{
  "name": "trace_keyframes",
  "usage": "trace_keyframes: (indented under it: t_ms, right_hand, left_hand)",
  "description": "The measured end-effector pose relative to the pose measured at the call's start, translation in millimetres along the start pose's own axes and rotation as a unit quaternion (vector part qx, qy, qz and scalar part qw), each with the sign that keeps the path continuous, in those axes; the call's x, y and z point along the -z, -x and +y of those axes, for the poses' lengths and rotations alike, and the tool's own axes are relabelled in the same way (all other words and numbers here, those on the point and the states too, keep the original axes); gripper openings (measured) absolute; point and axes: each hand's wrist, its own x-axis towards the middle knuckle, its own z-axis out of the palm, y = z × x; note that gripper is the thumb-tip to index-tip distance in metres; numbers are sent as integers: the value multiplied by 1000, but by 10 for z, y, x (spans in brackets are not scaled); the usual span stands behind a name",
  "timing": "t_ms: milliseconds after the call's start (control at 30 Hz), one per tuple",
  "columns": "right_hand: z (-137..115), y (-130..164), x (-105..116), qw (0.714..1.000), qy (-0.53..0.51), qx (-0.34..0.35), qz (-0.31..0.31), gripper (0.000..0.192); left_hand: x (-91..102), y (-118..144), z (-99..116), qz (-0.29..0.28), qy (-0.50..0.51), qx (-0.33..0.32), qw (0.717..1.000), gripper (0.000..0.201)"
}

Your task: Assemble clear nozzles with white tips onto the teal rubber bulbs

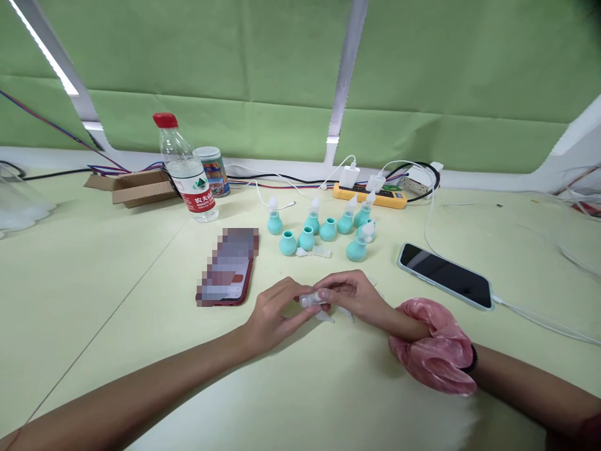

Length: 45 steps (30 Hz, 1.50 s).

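Over the near middle of the table, both my hands meet at a small clear plastic tube. My left hand has its thumb and index finger closed about one end. My right hand, with a pink scrunchie at its wrist, pinches the other end. Just below the fingers lie small clear nozzle pieces. Beyond the hands stand several teal squeeze bulbs, some with clear nozzles fitted and some with bare necks. A loose clear nozzle piece lies in front of them.
A red-cased phone lies on the left, and a charging phone on the right. Behind are a water bottle, a can, an open cardboard box and a yellow power strip with cables.
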Motion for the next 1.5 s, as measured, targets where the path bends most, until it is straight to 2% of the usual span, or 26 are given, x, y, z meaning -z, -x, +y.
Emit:
trace_keyframes:
  t_ms: [133, 500, 833, 1067, 1233, 1500]
  right_hand:
    - [6, -5, 8, 1000, 7, -6, -17, 22]
    - [42, 12, 4, 998, 61, 4, -19, 21]
    - [-23, 1, 22, 999, -25, -8, -26, 21]
    - [16, 19, 16, 995, 30, 84, 33, 18]
    - [3, 23, -3, 994, 36, 87, 46, 18]
    - [36, 15, -15, 993, 58, 93, 32, 17]
  left_hand:
    - [-9, -13, 3, 3, 9, -37, 999, 21]
    - [-22, 10, -7, -4, 15, -62, 998, 19]
    - [7, -4, 26, 15, 37, -1, 999, 26]
    - [55, -69, 76, 5, 63, 42, 997, 26]
    - [38, -67, 62, 12, 66, 34, 997, 26]
    - [24, -33, 25, -9, 88, 19, 996, 25]
